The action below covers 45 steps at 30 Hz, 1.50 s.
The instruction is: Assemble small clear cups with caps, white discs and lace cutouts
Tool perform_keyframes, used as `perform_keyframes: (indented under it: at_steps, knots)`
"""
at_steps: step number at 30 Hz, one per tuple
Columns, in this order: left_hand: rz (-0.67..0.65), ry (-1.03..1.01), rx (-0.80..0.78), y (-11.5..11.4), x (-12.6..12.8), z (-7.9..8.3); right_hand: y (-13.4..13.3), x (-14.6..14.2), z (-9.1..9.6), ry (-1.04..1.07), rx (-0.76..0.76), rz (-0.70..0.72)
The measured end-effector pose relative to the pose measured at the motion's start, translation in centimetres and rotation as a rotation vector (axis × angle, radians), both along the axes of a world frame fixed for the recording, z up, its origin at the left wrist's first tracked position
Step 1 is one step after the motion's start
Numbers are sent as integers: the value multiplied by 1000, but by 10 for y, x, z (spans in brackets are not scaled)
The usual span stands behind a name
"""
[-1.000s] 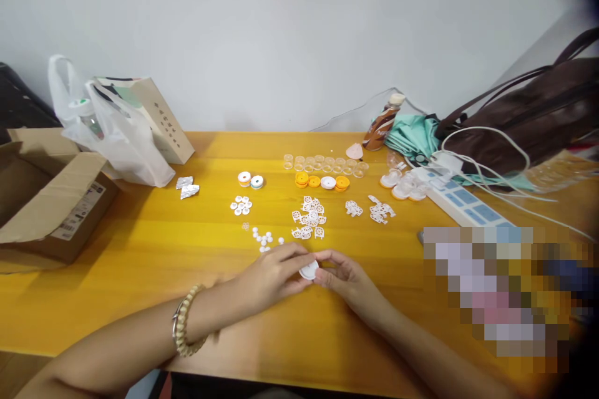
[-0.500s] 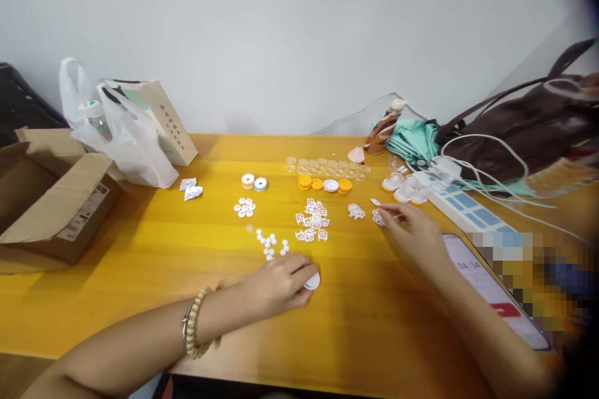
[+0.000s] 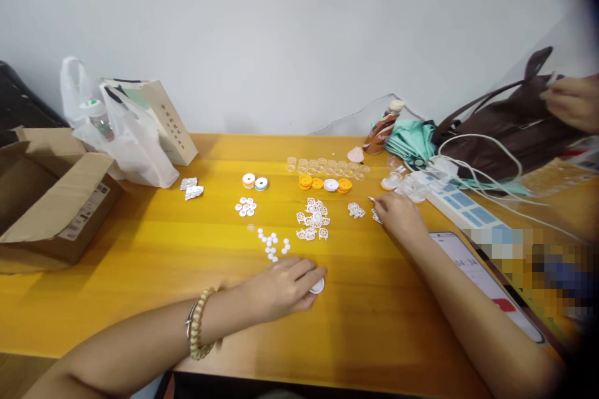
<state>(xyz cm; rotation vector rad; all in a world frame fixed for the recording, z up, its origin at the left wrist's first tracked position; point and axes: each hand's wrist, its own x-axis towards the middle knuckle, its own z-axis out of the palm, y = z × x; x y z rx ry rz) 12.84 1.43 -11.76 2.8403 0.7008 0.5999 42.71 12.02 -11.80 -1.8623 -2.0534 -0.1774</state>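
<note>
My left hand (image 3: 287, 287) is closed around the edge of a white round plastic disc (image 3: 318, 287) low over the table. To the right, the fingers of my right hand (image 3: 401, 219) are pinched together, with the tip of a small white plastic piece (image 3: 371, 199) showing at them. Just under those fingertips lies a white openwork plastic part (image 3: 376, 216). A small cluster of openwork parts (image 3: 356, 211) sits left of that hand, and a larger pile (image 3: 313, 220) is farther left. Small white round caps (image 3: 269, 242) are scattered beyond my left hand.
Orange and white round pieces (image 3: 331, 185) form a row in front of clear cups (image 3: 330, 168). A phone (image 3: 472, 268) and power strip (image 3: 461, 199) lie at right. Another person's hand (image 3: 573, 103) is by the brown bag (image 3: 505, 115). A cardboard box (image 3: 88, 212) stands left.
My right hand has shifted slightly left and up with its fingers closer together. The left hand and disc moved slightly right. Another person's hand has come into view at the bag.
</note>
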Motion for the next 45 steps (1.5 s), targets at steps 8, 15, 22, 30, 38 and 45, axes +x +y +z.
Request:
perform_keyframes:
  at_steps: [8,15,22,30,38,45]
  knots:
    - [128,-86,3,17,-7,20,-31,-53,24,1096,-190,95]
    - [128,65,-104,95,-21,24,-63,-105,7,1806,-696,42]
    - [28,58,-142,117,-12,12,-66,-105,0,1881,-737,40]
    - [99,-117,-401,108,-19,23,-71,-106,-2,1870,-734,74]
    - [186,-350,-920,93,-18,37,-72,-105,-2,1838,-708,80]
    - [119,-406,-1055,95,-15,33,-73,-107,-2,1837,-703,46]
